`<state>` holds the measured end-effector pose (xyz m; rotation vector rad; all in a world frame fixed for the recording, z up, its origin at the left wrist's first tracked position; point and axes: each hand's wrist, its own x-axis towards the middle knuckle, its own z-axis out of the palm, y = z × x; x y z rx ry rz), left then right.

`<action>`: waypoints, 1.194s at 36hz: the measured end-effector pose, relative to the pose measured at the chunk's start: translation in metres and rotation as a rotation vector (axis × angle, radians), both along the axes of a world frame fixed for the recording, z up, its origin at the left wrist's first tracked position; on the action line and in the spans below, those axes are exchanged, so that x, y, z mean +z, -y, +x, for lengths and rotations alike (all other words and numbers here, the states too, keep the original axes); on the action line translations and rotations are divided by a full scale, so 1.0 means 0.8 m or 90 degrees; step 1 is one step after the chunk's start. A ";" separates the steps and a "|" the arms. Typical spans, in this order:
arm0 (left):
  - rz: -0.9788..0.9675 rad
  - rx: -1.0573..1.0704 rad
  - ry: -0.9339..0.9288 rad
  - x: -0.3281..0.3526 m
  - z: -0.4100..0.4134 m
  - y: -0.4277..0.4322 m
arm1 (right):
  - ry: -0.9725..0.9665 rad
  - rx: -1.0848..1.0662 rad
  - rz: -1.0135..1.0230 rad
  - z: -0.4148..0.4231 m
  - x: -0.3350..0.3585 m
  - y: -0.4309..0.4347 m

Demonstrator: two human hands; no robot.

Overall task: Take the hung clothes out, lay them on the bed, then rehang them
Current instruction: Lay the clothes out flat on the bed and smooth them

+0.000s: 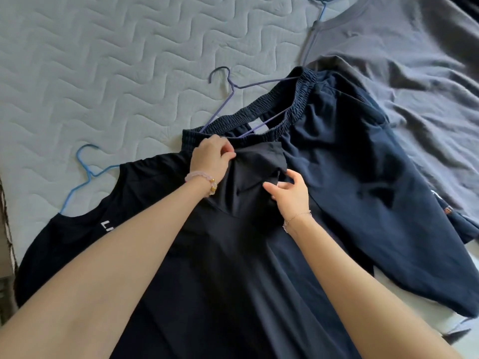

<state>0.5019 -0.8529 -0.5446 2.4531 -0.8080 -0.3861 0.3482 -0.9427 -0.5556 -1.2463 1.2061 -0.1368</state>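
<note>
A black sleeveless top lies spread on the bed, still on a light blue wire hanger whose hook sticks out at the left. My left hand pinches the top's right shoulder edge. My right hand holds a fold of the same black fabric just below. Beside it, navy trousers with an elastic waistband lie on a purple wire hanger. Farther right a grey shirt rests on a blue hanger.
The quilted pale grey mattress stretches bare to the left and far side. Its left edge runs along a dark frame. At the lower right a white surface shows beyond the trousers.
</note>
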 end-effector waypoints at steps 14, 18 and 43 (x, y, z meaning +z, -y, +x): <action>0.058 0.181 -0.066 0.004 0.000 -0.019 | -0.020 0.006 0.058 -0.037 0.001 0.004; 0.079 0.159 0.035 0.019 -0.022 -0.024 | -0.028 0.094 -0.047 -0.055 0.008 0.017; 0.017 0.387 -0.507 0.035 -0.530 -0.204 | -0.226 0.276 -0.076 -0.444 0.044 0.049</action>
